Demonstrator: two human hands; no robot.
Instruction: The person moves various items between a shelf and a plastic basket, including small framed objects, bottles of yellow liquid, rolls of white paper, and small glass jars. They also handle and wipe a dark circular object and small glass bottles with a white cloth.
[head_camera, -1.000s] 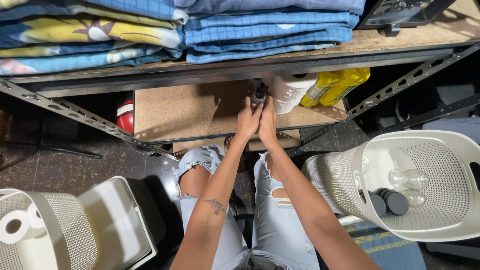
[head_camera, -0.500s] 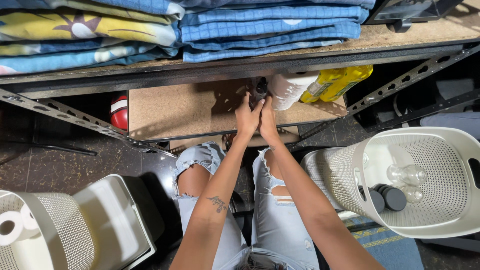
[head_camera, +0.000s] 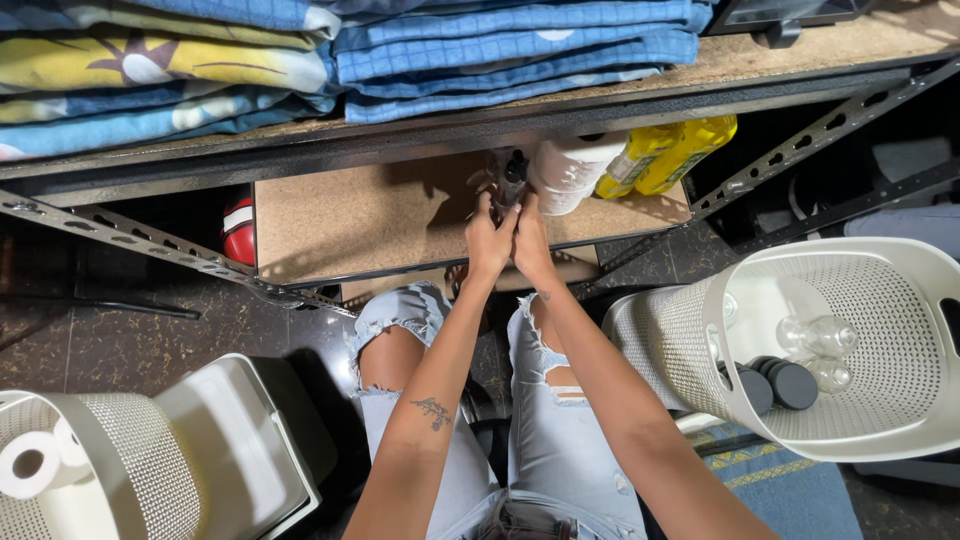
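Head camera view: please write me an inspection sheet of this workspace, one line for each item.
Surface: lower shelf board, brown chipboard in a dark metal rack.
Job's things: dark bottle upright on the board, beside a white paper roll.
Clutter: two yellow bottles next to the roll; a red and white object at the board's left end; folded blue and patterned cloths on the shelf above.
Hands: left hand and right hand, side by side, fingers closed around the bottle.
Cables: nothing seen.
Surroundings: white basket on the right with clear bottles and dark lids; white basket on the left with paper rolls; dark tiled floor.
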